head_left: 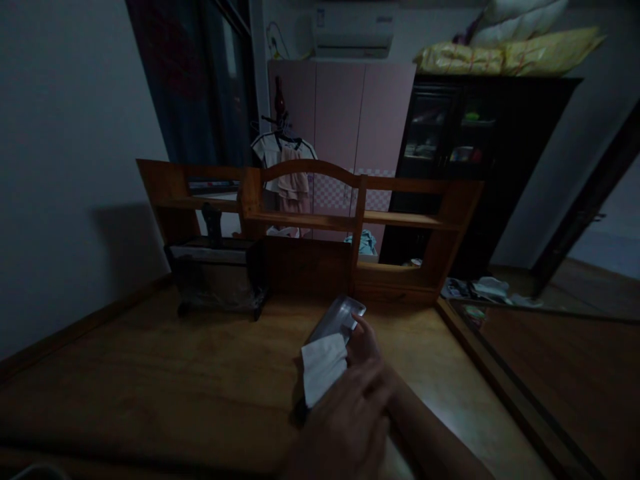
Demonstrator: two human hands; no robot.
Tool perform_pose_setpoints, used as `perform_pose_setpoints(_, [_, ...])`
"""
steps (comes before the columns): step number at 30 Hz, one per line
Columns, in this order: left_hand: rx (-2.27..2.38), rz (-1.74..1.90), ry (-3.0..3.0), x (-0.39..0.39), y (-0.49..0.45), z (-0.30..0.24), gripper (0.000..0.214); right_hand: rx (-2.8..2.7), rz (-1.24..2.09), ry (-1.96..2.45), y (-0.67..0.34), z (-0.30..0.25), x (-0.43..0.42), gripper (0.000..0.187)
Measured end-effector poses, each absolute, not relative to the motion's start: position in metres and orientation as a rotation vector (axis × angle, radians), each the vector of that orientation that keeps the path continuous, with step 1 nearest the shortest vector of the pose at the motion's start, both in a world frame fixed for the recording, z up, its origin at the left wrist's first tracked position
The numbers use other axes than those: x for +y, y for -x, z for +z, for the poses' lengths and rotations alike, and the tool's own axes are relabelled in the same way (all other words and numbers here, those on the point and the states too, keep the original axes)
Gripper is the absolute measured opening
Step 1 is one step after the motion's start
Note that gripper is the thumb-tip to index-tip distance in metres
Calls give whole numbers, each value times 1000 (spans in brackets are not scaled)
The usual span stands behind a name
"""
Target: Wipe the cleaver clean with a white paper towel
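Observation:
My right hand point(364, 341) reaches in from the lower right. Its thumb and fingers are closed on the edge of a clear, shiny plastic case point(336, 319), tilted above the wooden surface. A white cloth or tissue point(324, 367) covers the near part of the case, beside the right-hand fingers. Some dark thing point(301, 408) shows under the cloth's lower corner. My left hand point(345, 417) is in the foreground, crossing in front of my right wrist and close to the cloth. It is blurred, and whether its fingers hold anything is hidden.
A wide wooden surface point(200, 373) lies below my hands. Along its far side stands a wooden shelf unit point(310, 220). A black-framed heater-like panel point(217, 277) stands at the left. A raised wooden edge point(493, 373) runs down the right. Behind are pink wardrobes point(340, 113) and a dark cabinet point(505, 160).

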State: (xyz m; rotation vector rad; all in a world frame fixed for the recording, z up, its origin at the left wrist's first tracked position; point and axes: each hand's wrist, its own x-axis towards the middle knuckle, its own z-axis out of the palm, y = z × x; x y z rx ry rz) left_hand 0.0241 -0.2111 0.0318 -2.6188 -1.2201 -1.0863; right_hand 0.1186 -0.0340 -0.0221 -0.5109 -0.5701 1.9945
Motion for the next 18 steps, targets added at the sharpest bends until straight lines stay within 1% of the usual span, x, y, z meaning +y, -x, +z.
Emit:
perform_pose_setpoints(2, [-1468,-897,2499,-187,-10,15,51,-573,2007,514,-118,-23,-33,26])
perform_pose_setpoints(5, [-1559,-703,2446,-162,11,-11,56,-564,1990,492,-118,-24,-33,25])
perform_pose_setpoints(7, [-1592,-660,2434,-155,20,-24,58,-569,1981,478,-118,-23,-35,24])
perform_pose_setpoints(12, [-1562,-690,2519,-152,26,-41,63,-586,1977,486,-118,-23,-35,22])
perform_pose_setpoints(18, [-1605,-791,2551,-153,23,-47,66,-605,1955,485,-117,-25,-33,23])
